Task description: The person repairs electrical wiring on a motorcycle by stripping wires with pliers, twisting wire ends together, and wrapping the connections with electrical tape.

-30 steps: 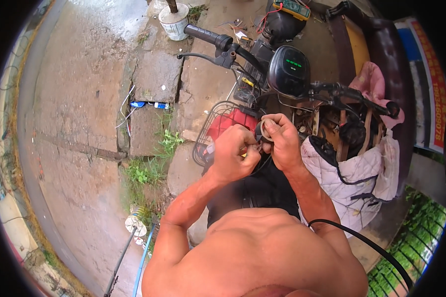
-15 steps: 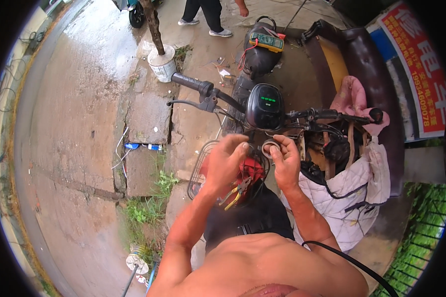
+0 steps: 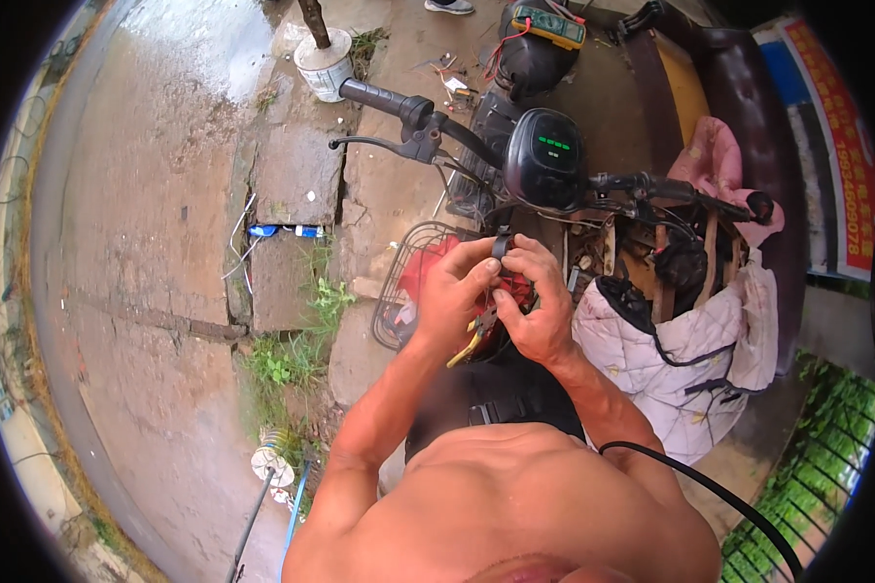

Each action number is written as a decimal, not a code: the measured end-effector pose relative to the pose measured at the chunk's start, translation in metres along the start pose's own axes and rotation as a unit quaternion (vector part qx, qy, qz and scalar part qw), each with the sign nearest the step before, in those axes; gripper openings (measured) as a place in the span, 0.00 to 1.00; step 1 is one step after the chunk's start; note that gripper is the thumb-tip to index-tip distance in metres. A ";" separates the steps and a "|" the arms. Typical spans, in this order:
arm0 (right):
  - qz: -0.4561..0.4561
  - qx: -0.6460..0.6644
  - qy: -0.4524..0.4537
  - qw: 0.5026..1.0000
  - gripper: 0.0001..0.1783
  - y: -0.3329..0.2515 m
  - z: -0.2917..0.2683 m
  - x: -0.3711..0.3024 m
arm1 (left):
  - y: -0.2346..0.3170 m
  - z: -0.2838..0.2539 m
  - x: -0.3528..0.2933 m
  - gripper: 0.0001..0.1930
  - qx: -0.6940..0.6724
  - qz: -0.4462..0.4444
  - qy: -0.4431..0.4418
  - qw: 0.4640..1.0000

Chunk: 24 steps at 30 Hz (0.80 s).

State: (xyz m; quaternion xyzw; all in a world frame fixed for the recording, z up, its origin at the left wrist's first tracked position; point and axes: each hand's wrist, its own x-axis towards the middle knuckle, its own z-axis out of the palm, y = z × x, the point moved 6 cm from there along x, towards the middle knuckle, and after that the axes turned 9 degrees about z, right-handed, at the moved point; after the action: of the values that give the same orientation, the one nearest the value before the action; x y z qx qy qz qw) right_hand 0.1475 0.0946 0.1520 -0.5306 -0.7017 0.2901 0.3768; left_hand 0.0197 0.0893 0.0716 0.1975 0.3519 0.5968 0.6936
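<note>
Both hands meet above the wire basket of an electric bike. A small dark ring, apparently a roll of black tape, sits edge-on between their fingertips. My left hand pinches it with thumb and forefinger. From the other side, the curled fingers of my right hand grip it, with the thumb lower down. Beneath the hands, pliers with yellow handles and a red cloth or bag are partly hidden in the basket. Just beyond stands the bike's display, lit with green marks.
The handlebar's left grip and brake lever reach out at the far left. A multimeter rests on a black seat. On the right are a quilted white cover, a pink cloth and a brown sofa.
My hands have come together, and the ring has moved from my right hand alone to between both. The view has shifted, and the walking person has mostly left it.
</note>
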 end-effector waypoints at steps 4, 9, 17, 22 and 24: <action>0.008 0.022 -0.030 0.999 0.20 0.001 0.003 0.003 | 0.016 -0.001 -0.003 0.16 0.038 0.025 -0.002 0.999; 0.132 0.103 -0.031 0.985 0.14 0.020 -0.001 0.006 | 0.017 -0.008 -0.009 0.09 0.201 0.078 -0.033 0.976; 0.209 0.101 -0.110 0.966 0.12 0.031 0.002 0.028 | 0.039 -0.005 -0.013 0.10 0.418 0.230 -0.090 0.874; 0.215 0.036 -0.124 0.968 0.06 0.036 0.005 0.025 | 0.041 -0.006 -0.019 0.12 0.473 0.248 -0.128 0.836; 0.228 0.044 -0.137 0.963 0.06 0.042 0.009 0.020 | 0.038 -0.011 -0.022 0.11 0.470 0.249 -0.126 0.838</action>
State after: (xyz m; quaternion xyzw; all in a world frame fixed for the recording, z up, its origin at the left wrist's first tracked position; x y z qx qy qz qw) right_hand 0.1591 0.1251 0.1174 -0.6148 -0.5935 0.4687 0.2239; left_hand -0.0154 0.0746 0.0963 0.6540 0.4389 0.4821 0.3838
